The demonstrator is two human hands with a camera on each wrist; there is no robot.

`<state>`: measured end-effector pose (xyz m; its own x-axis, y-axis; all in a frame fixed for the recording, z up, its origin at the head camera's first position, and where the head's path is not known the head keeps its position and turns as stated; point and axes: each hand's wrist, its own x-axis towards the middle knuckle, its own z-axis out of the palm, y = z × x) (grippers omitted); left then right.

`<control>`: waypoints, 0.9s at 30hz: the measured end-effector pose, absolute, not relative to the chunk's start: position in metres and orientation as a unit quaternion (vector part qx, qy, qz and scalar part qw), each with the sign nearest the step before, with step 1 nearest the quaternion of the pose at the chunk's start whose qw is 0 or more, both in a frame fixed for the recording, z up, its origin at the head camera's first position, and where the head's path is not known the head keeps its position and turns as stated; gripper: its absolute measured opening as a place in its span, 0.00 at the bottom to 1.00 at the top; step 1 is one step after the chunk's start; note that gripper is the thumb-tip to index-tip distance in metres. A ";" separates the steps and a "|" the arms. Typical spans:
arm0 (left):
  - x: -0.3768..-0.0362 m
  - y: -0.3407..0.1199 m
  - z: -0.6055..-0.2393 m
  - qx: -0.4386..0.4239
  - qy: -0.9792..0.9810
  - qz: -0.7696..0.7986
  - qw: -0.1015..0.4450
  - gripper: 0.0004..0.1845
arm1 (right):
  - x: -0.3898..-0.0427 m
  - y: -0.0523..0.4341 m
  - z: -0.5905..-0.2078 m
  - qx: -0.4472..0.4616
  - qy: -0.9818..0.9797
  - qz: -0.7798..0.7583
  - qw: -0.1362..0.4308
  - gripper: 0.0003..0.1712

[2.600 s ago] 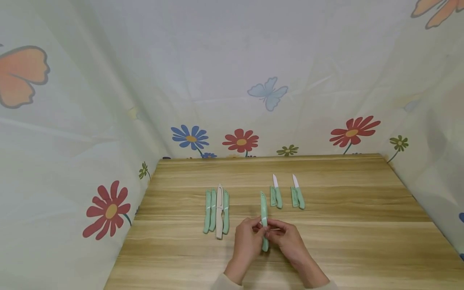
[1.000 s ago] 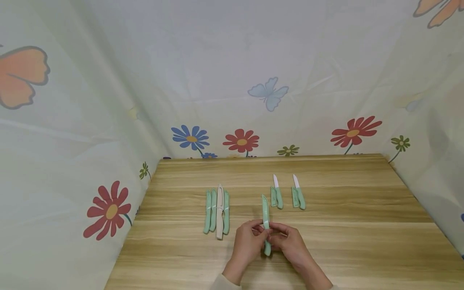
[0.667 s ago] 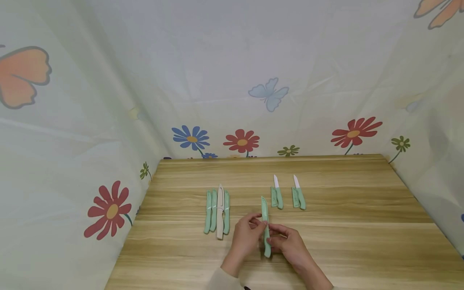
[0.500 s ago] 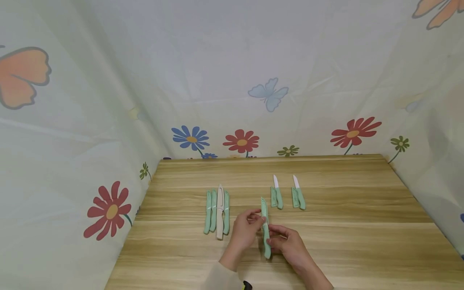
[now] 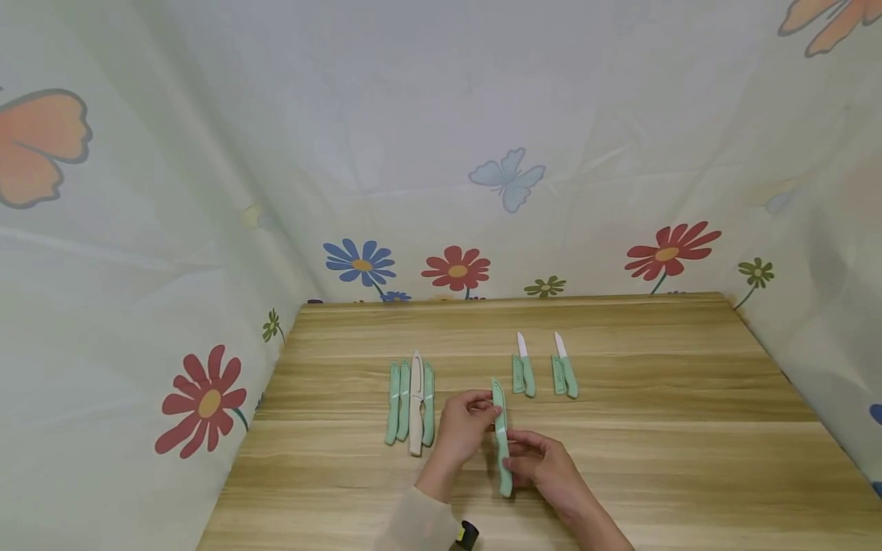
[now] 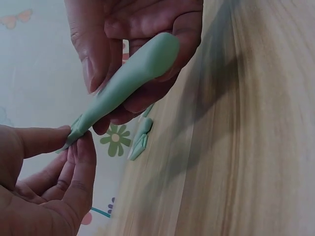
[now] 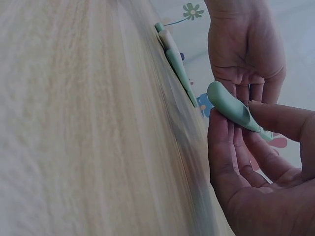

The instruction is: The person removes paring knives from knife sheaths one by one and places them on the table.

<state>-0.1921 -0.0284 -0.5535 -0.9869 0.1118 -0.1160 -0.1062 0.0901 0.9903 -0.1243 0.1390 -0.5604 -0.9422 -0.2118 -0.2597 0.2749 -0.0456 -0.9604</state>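
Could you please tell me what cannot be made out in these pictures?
- Green knife: whether its blade has left the sheath; head view too small, fingers cover the joint in both wrist views.
- Four knives lying together: blurred in the right wrist view.
- Black object: cut off by the head view's bottom edge.

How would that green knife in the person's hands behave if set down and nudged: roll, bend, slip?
The green knife looks like rigid plastic, so probably stiff. Two fingertip pinches carry it, so likely light. Its rounded, smooth handle may slip or rock slightly, though the flattish sheath should resist rolling.
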 end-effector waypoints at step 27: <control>-0.193 -0.028 -0.559 -0.018 0.723 0.686 0.082 0.11 | -0.122 0.138 -0.566 0.003 0.668 -0.721 0.187 0.31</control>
